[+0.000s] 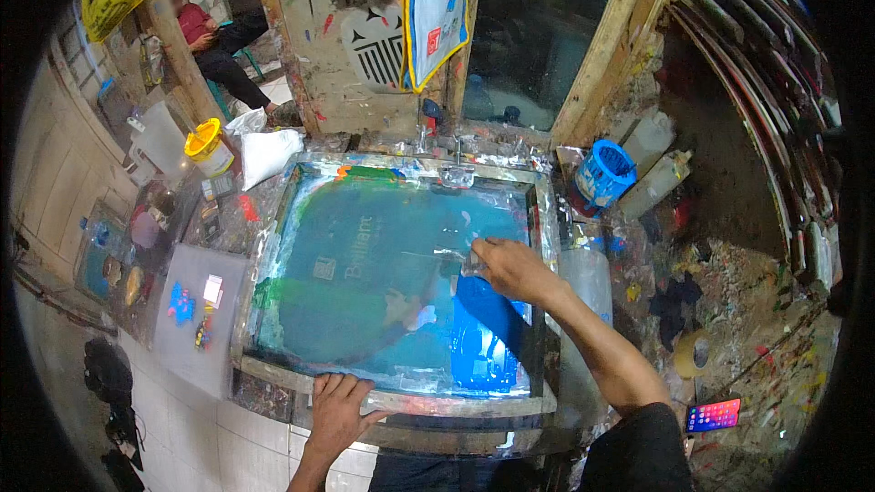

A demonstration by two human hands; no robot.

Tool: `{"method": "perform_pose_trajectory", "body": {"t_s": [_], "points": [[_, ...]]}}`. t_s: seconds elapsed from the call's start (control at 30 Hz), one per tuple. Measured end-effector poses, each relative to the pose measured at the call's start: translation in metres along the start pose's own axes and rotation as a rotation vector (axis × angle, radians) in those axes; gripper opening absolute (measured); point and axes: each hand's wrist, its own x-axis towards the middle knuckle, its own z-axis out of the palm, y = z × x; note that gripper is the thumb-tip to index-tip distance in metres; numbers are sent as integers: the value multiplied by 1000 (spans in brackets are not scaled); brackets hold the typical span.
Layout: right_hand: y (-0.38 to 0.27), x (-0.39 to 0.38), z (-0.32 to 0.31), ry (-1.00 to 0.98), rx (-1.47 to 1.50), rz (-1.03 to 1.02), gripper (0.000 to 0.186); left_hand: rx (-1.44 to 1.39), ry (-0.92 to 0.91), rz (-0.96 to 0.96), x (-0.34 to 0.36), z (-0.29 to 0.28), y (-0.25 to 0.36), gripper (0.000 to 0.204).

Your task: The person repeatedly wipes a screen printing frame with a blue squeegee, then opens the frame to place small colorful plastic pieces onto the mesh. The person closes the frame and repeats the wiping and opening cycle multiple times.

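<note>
A wooden-framed printing screen (401, 398) lies on the worktable, its mesh (365, 237) teal and green. Thick blue ink (483, 346) covers the mesh's right side. Over the ink's far end, my right hand (512, 269) is closed on a small, pale, flat-edged tool (471, 265). Most of that tool is hidden by the fingers, so its exact kind is unclear. My left hand (341, 396) grips the near frame bar left of centre, fingers bent over it and thumb along it.
A blue ink tub (604, 175) and plastic jugs (658, 184) stand at the far right. Left are a yellow-rimmed tub (210, 148), a white bag (271, 157) and a printed clear sheet (196, 319). A phone (714, 415) and tape roll (693, 353) lie right. Beyond sits a person (205, 32).
</note>
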Motion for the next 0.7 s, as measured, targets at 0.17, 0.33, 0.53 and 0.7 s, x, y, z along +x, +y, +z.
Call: {"method": "perform_pose_trajectory", "body": {"t_s": [0.17,0.33,0.53,0.7], "points": [[-15,-37,-21,-294,84,-63,17,-15,-19,-23,-1,2,0,54],[-1,-22,-25,-127,-49,57,20,12,-27,-6,-1,2,-3,53],[-19,-53,4,41,38,58,24,-21,-53,-34,-5,0,2,54],[-81,-115,3,-101,104,164,32,47,-109,-20,-1,-5,2,51]]}}
